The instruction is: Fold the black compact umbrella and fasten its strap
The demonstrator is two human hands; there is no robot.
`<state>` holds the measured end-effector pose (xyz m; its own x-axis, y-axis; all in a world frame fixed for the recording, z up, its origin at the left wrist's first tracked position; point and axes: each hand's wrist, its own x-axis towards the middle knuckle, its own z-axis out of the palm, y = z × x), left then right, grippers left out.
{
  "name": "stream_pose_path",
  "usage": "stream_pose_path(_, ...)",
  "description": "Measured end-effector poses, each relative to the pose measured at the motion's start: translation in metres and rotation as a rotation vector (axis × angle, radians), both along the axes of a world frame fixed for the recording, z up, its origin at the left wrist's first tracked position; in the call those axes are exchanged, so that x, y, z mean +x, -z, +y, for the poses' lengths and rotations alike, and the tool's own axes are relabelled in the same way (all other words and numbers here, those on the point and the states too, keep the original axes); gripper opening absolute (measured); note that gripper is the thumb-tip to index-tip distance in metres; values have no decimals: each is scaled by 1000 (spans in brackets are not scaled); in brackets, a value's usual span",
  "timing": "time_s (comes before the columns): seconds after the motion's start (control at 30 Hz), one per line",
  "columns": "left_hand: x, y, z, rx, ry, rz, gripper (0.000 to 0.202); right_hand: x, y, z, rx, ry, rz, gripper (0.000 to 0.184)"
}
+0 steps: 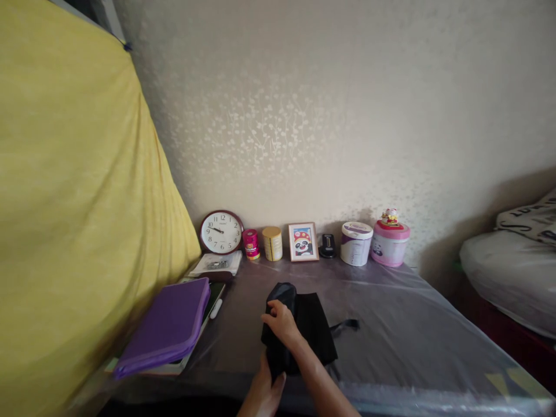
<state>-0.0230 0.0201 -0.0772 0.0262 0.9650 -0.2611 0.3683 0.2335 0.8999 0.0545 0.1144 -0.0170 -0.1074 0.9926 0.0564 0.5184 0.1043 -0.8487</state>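
A black fabric bundle [315, 327] with a strap lies on the table in front of me, partly folded or rolled. Its left part is thicker and has a slightly shiny dark surface at the top; I cannot make out its exact kind. The narrow strap [347, 325] trails off to the right. My left hand [264, 389] grips the near left edge, thumb on the near side, its other fingers partly hidden by the fabric. Across the top of the roll lies my right hand [283, 322], fingers bent and closed on the fabric.
A purple zip folder [167, 324] lies on books at left, near a white marker-like object [216, 308]. Along the wall stand a clock [222, 232], pink can [251, 244], yellow can [273, 244], panda picture [303, 242], black object [328, 246] and two tubs [356, 246]. A yellow curtain [87, 191] hangs left.
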Motion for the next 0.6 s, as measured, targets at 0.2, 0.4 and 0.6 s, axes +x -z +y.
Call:
stream_pose_path(0.2, 0, 8, -3, 101, 39, 82, 70, -1, 2, -5, 75, -34, -220, 35)
stream_pose_path(0.4, -5, 12, -15, 239, 22, 219, 74, 1, -2, -7, 59, -48, -336, 34)
stream_pose_path(0.6, -3, -3, -19, 292, 156, 430, 74, -1, -6, -8, 54, -68, -367, 34)
